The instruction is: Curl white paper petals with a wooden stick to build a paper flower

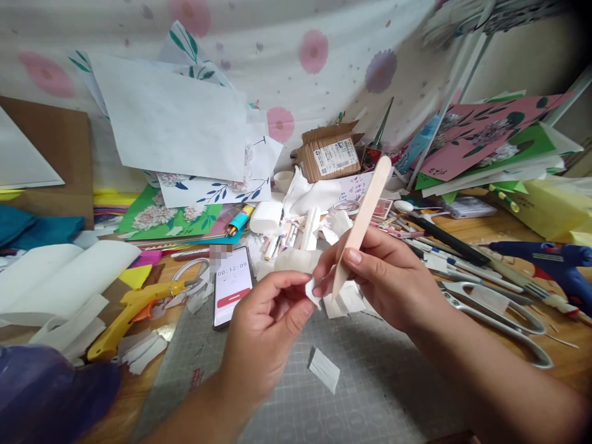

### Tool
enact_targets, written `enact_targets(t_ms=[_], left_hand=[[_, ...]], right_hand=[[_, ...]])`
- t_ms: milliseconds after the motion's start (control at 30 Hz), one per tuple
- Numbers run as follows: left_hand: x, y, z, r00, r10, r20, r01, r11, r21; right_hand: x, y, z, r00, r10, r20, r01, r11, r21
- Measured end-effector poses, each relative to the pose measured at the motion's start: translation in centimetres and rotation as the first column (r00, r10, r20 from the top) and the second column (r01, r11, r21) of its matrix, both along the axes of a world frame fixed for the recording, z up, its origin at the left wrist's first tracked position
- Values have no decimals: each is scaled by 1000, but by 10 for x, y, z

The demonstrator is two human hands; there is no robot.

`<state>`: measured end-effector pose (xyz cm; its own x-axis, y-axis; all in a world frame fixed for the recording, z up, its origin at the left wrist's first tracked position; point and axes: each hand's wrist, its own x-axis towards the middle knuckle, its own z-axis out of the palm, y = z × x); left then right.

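Observation:
My left hand [277,320] pinches a small white paper piece [313,292] between thumb and fingers, above the grey cutting mat [272,401]. Close on its right, my right hand [383,271] grips a flat wooden stick [365,216], whose rounded end points up and whose pointed end points down. The right index fingertip is at the edge of the same paper piece. A loose white paper rectangle [324,370] lies on the mat below the hands. More white strips [345,301] lie behind the hands, partly hidden by them.
A phone [232,287] showing a timer lies left of my hands. Further left is a yellow glue gun [134,308]. Scissors [499,314], pens and a blue glue gun [546,259] are at right. A cardboard box [330,151] and flower-decorated papers [171,216] stand behind.

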<state>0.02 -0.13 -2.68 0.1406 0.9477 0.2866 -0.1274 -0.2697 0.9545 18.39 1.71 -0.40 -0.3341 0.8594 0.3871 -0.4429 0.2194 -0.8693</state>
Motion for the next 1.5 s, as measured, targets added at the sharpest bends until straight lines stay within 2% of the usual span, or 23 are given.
enact_targets(t_ms=[167,267,467,633,900,1167,1267,1333,1433,1500], left_hand=[[-1,0,5,995,50,-88,-36,988,152],[-2,-1,8,993,72,-91,-54,982,183],[-1,-3,7,998,-21,-52,22,999,29],[-2,-4,2,999,-41,14,42,995,-93],[-2,-2,1,1000,-28,-6,27,989,-143],[-3,-3,-1,997,-43,-59,35,992,-122],[-1,-3,4,992,-17,-128,11,999,-45],[-1,-4,7,984,82,-160,-69,994,84],[-7,-7,9,937,292,-191,-208,907,365],[-14,-10,7,907,338,-249,-172,840,515]], right_hand=[[-1,0,0,999,49,-25,-49,999,-22],[-1,-1,1,998,48,-41,-48,999,3],[-1,-4,2,996,-63,-67,70,992,104],[-2,-5,0,991,-127,-38,132,977,166],[-3,-8,0,990,-135,-29,138,972,193],[-4,-8,1,987,-161,9,155,963,223],[-4,-9,2,984,-177,16,169,960,221],[-4,-9,3,983,-183,12,177,963,204],[-4,-9,2,979,-203,-1,198,959,203],[-4,-9,1,973,-229,-8,226,950,217]])
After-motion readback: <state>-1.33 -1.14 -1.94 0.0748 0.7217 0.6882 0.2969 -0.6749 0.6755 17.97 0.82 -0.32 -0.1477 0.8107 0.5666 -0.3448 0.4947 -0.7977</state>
